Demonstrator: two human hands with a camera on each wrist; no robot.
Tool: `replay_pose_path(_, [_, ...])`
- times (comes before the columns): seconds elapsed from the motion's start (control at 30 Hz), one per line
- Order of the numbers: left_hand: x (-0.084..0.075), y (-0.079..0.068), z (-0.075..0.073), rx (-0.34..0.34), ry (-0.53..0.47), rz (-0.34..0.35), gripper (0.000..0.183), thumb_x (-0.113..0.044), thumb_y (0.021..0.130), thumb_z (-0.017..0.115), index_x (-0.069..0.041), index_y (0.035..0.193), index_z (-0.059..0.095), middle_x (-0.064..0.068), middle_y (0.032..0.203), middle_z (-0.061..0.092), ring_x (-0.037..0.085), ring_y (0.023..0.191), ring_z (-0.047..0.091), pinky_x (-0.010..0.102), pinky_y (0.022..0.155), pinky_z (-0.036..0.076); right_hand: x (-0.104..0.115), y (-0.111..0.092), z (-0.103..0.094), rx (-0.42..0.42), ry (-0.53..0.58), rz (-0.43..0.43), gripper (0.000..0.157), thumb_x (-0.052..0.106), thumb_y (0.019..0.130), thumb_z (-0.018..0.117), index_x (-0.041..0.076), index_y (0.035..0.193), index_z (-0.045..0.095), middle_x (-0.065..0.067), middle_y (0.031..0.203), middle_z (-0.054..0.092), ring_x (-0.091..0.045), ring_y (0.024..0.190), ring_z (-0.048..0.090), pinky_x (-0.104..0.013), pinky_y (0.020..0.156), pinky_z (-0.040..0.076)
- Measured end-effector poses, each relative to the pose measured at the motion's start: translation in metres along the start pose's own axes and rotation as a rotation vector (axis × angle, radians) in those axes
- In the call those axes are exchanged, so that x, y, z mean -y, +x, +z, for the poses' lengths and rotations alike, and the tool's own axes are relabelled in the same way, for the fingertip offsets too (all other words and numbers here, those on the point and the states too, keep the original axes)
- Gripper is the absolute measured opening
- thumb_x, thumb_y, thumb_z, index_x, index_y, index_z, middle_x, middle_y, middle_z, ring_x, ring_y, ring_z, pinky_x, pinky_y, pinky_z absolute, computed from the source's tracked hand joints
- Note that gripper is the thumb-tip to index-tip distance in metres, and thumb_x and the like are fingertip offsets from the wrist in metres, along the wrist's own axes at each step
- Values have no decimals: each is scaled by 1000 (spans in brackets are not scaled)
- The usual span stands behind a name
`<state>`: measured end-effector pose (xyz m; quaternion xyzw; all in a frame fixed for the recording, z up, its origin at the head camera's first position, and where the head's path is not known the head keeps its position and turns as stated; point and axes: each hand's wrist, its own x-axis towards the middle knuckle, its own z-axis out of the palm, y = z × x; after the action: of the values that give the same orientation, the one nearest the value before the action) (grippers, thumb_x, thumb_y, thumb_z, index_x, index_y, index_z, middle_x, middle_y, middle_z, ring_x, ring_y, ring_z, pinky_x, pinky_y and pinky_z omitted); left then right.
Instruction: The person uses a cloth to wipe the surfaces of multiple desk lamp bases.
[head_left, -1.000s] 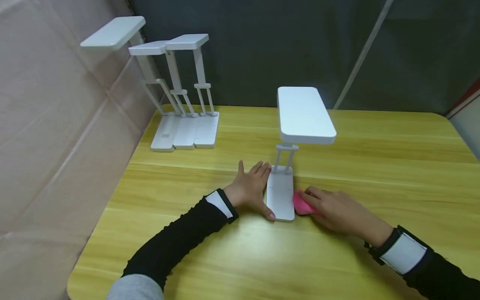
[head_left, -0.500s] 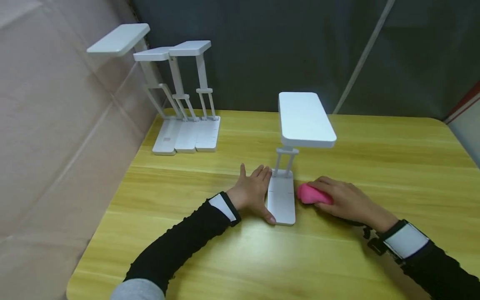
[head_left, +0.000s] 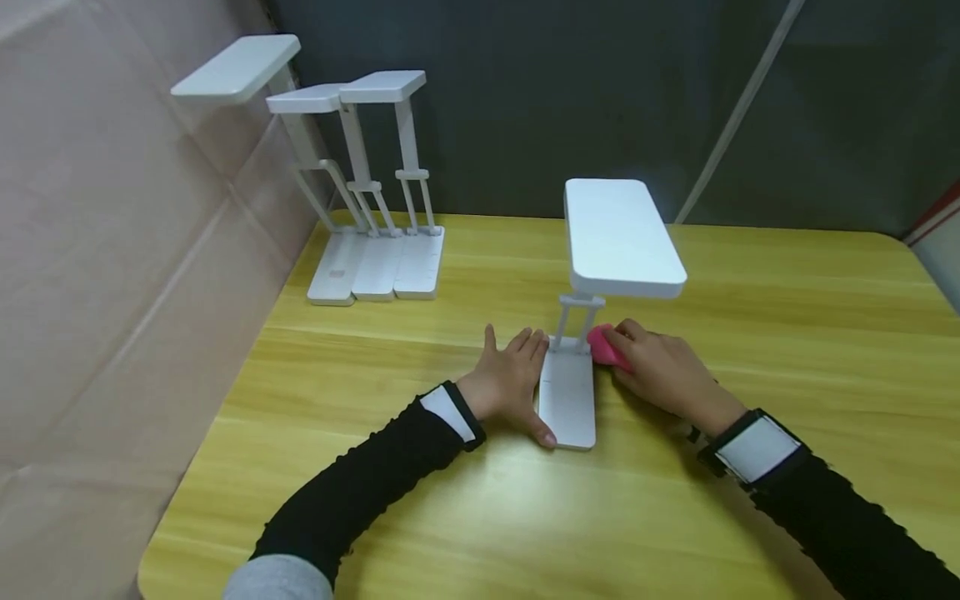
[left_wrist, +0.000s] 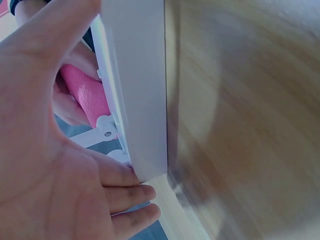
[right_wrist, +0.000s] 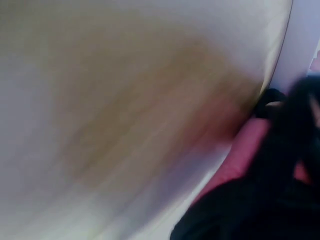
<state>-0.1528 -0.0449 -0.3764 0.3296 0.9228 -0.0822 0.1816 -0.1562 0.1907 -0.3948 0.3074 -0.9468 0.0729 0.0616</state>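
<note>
A white folding stand [head_left: 567, 400] with a tilted rectangular top [head_left: 624, 237] stands upright on the table. My left hand [head_left: 504, 385] lies along the left side of its base, fingers straight, the thumb at the front corner. The left wrist view shows the base's side wall [left_wrist: 137, 90] against my palm side and fingertips [left_wrist: 137, 195]. On the other side, my right hand [head_left: 670, 371] grips a pink cloth [head_left: 609, 350] against the right edge of the base, near the hinge. In the right wrist view the cloth [right_wrist: 240, 155] is partly hidden by dark, blurred shapes.
Three similar white stands [head_left: 375, 265] are lined up side by side at the back left of the wood-grain table [head_left: 480, 517]. A pale draped wall [head_left: 135, 292] borders the left side, and a dark panel [head_left: 525, 100] rises behind the table.
My right hand has moved the pink cloth away from the front of the base, slightly off it, then back along its right edge toward the hinge. The left hand stays in place.
</note>
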Motion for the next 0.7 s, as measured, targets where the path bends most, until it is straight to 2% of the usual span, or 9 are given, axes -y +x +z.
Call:
replay_pose_path(0.3, [1, 1, -1, -1, -16, 5, 135, -88, 49, 53, -5, 142, 1, 10, 150, 3, 24, 136, 1, 66, 100, 6, 13, -27, -6, 45, 19, -82, 50, 21, 74, 73, 2, 116, 54, -10, 95, 55, -12, 57, 48, -30, 51, 48])
replay_pose_path(0.57, [1, 0, -2, -1, -21, 3, 135, -88, 49, 53, -5, 142, 1, 10, 150, 4, 24, 136, 1, 66, 100, 4, 29, -53, -11, 38, 43, -183, 50, 23, 72, 73, 5, 116, 57, -9, 99, 58, -5, 54, 45, -25, 47, 46])
replay_pose_path(0.7, [0, 0, -2, 4, -17, -4, 135, -88, 49, 53, -5, 142, 1, 10, 150, 3, 24, 136, 1, 66, 100, 4, 35, -63, -13, 62, 79, -209, 51, 25, 72, 73, 8, 118, 56, -6, 102, 58, -7, 60, 50, -27, 51, 48])
